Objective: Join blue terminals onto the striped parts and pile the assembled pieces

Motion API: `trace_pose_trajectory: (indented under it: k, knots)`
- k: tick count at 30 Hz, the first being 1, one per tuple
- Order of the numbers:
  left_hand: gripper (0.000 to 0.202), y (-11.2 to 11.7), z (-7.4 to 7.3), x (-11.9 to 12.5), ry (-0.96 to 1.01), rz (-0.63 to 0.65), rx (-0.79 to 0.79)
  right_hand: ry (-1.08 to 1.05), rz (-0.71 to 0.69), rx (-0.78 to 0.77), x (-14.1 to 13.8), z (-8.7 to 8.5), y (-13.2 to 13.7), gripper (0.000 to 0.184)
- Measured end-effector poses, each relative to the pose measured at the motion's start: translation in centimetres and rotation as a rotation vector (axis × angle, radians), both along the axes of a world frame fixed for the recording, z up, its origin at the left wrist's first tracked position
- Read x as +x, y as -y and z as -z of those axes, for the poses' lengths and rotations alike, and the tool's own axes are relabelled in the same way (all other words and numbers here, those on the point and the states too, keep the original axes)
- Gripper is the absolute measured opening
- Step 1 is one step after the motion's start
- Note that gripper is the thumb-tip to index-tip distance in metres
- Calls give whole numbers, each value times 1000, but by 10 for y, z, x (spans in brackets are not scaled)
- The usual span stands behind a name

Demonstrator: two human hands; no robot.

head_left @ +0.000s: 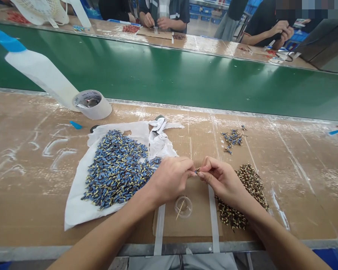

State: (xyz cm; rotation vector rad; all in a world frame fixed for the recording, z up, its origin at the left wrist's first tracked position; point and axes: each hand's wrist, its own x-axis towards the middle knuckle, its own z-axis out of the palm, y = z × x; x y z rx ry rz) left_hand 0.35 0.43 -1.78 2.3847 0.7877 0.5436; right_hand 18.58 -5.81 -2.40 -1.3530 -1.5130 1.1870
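My left hand [170,178] and my right hand [221,180] meet above the brown worktable [30,180], fingers pinched together on one small blue part [197,171] between them. To the left lies a big heap of small blue parts [116,168] on a white plastic sheet [76,210]. Under my right wrist spreads a pile of dark and yellow coiled parts [250,180]. A small clear round dish [183,206] with a thin stick in it sits on a taped cardboard square [197,221] below my hands.
A small cluster of blue parts [232,138] lies farther back. A roll of tape [91,104] and a white squeeze bottle [36,71] with a blue tip lie at the left. A green conveyor belt [169,75] runs behind; other people work beyond it.
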Motion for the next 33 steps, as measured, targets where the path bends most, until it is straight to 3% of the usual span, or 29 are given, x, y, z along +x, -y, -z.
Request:
trace_pose_trajectory:
  k: [12, 19, 27, 33]
  knots:
    - [15, 1, -12, 1, 74, -77, -229, -142, 44, -8, -6, 0, 0, 17]
    - [8, 0, -14, 2, 165, -54, -124, -200, 90, -52, 5, -7, -2, 13]
    - [16, -1, -7, 1, 101, 11, 4, -171, 160, -31, 6, -8, -3, 11]
    - [19, -2, -5, 2, 69, 22, -29, -174, 134, -75, 6, -9, -2, 10]
